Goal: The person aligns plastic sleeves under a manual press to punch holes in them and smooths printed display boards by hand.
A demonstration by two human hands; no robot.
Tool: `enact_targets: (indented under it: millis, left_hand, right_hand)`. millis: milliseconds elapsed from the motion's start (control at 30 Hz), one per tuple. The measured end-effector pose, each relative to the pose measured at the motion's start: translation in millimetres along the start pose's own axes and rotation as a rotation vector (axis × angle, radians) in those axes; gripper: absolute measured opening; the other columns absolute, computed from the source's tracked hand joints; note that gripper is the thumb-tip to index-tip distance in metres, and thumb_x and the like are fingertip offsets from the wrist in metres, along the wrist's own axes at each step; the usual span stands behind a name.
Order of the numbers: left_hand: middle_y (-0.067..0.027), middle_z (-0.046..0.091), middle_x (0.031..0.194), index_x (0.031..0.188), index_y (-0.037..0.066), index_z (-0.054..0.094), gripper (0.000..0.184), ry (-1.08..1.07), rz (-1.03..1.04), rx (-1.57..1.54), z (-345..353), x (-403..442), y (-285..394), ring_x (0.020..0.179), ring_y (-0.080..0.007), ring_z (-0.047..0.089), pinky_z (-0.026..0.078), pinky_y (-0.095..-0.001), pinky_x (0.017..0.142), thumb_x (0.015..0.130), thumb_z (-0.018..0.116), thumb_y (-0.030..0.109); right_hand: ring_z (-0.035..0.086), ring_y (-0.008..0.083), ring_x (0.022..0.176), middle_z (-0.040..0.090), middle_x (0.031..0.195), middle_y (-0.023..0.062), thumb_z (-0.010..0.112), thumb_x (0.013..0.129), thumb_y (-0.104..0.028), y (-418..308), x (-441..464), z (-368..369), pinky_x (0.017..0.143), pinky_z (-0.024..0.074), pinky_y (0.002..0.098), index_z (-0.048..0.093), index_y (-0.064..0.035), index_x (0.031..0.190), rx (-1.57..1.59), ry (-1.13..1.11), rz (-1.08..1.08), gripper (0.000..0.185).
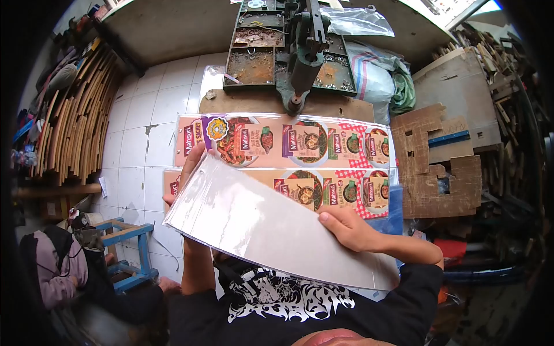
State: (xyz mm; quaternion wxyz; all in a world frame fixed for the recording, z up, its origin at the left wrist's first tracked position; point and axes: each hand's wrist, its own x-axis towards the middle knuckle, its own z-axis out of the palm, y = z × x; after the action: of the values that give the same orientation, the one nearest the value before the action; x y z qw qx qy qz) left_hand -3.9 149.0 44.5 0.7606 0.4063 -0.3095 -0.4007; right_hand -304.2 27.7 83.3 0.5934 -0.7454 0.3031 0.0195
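White sheet (pixel 259 222) is held slantwise by both hands, partly covering printed food posters (pixel 268 144); its left end is gripped by the left hand (pixel 190 165), its far edge pinched narrowly by the right hand (pixel 351 229), thumb on top. Posters are topped by hand press (pixel 304 72).

Black shirt (pixel 369 314), short sleeves (pixel 420 288), white print (pixel 288 303)

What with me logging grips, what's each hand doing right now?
Left hand: holding one end of the white sheet, partly behind it.
Right hand: holding the same sheet's far edge, thumb on top.
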Motion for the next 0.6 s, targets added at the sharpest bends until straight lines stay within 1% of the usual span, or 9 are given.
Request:
enact_targets:
  millis: [67, 133, 167, 200, 267, 300, 400, 467, 600]
  left_hand:
    - [-0.0217, 0.030, 0.154, 0.150, -0.005, 0.023, 0.112, -0.027, -0.134, -0.331, -6, -12, 6, 0.142, -0.0305, 0.032, 0.030, -0.0422, 0.115, 0.083, 0.029, 0.084]
    - [-0.0233, 0.033, 0.152, 0.150, -0.006, 0.020, 0.106, -0.008, -0.240, -0.302, -20, -17, 3, 0.143, -0.0317, 0.031, 0.028, -0.0427, 0.116, 0.088, 0.029, 0.079]
    - [-0.0253, 0.039, 0.147, 0.148, -0.009, 0.021, 0.088, 0.066, -0.201, -0.251, -22, -16, -4, 0.133, -0.0345, 0.045, 0.042, -0.0478, 0.108, 0.098, 0.031, 0.062]
    - [-0.0253, 0.039, 0.147, 0.148, -0.009, 0.021, 0.088, 0.065, -0.200, -0.252, -21, -13, -4, 0.133, -0.0345, 0.045, 0.042, -0.0478, 0.108, 0.098, 0.031, 0.062]
    - [-0.0269, 0.046, 0.138, 0.145, -0.010, 0.026, 0.066, -0.134, -0.309, -0.443, -17, -7, -3, 0.118, -0.0361, 0.058, 0.061, -0.0454, 0.081, 0.104, 0.030, 0.041]
    - [-0.0265, 0.053, 0.131, 0.143, -0.012, 0.029, 0.062, -0.013, -0.335, -0.386, -8, -7, 1, 0.101, -0.0339, 0.067, 0.064, -0.0428, 0.067, 0.103, 0.029, 0.035]
    - [-0.0258, 0.059, 0.121, 0.140, -0.013, 0.032, 0.059, -0.098, -0.373, -0.335, -12, -6, -7, 0.090, -0.0310, 0.071, 0.064, -0.0410, 0.066, 0.101, 0.038, 0.031]
    - [-0.0226, 0.064, 0.111, 0.136, -0.013, 0.038, 0.051, -0.096, -0.431, -0.107, -6, -1, -5, 0.078, -0.0248, 0.072, 0.064, -0.0339, 0.061, 0.100, 0.042, 0.023]
    - [-0.0199, 0.065, 0.107, 0.133, -0.012, 0.044, 0.043, -0.034, -0.479, 0.022, -9, 3, -19, 0.075, -0.0190, 0.071, 0.063, -0.0287, 0.056, 0.099, 0.041, 0.014]
  right_hand:
    - [0.061, 0.0314, 0.064, 0.058, 0.067, 0.0197, 0.044, 0.102, -0.026, -23, -1, -20, 0.062, 0.0445, 0.0412, 0.059, 0.0000, 0.095, -0.105, 0.130, -0.007, 0.031]
    - [0.062, 0.0333, 0.066, 0.058, 0.068, 0.0200, 0.044, 0.101, -0.025, -20, 5, -34, 0.063, 0.0454, 0.0420, 0.059, -0.0001, 0.096, -0.237, 0.244, -0.083, 0.030]
    - [0.062, 0.0333, 0.066, 0.058, 0.068, 0.0200, 0.044, 0.101, -0.025, -17, 9, -41, 0.063, 0.0454, 0.0420, 0.059, -0.0001, 0.096, -0.238, 0.245, -0.083, 0.030]
    - [0.062, 0.0341, 0.066, 0.059, 0.069, 0.0197, 0.045, 0.101, -0.025, -14, 14, -48, 0.065, 0.0458, 0.0421, 0.059, -0.0004, 0.097, -0.296, 0.233, -0.073, 0.029]
    - [0.062, 0.0350, 0.067, 0.059, 0.070, 0.0193, 0.045, 0.101, -0.026, -6, 25, -61, 0.066, 0.0463, 0.0422, 0.059, -0.0006, 0.097, -0.360, 0.219, -0.062, 0.029]
    - [0.061, 0.0361, 0.068, 0.060, 0.071, 0.0190, 0.046, 0.101, -0.026, 0, 31, -67, 0.066, 0.0463, 0.0423, 0.060, -0.0009, 0.099, -0.348, 0.169, -0.076, 0.029]
    - [0.062, 0.0370, 0.074, 0.062, 0.074, 0.0171, 0.049, 0.099, -0.026, 3, 51, -89, 0.067, 0.0467, 0.0435, 0.062, -0.0013, 0.099, -0.368, 0.092, -0.136, 0.028]
    - [0.063, 0.0355, 0.078, 0.064, 0.077, 0.0158, 0.052, 0.097, -0.026, -5, 63, -107, 0.069, 0.0470, 0.0452, 0.066, -0.0017, 0.095, -0.674, -0.025, -0.073, 0.028]
    - [0.064, 0.0303, 0.075, 0.064, 0.078, 0.0122, 0.066, 0.088, -0.021, 5, 113, -146, 0.066, 0.0487, 0.0407, 0.071, -0.0058, 0.088, -0.679, 0.449, -0.302, 0.016]
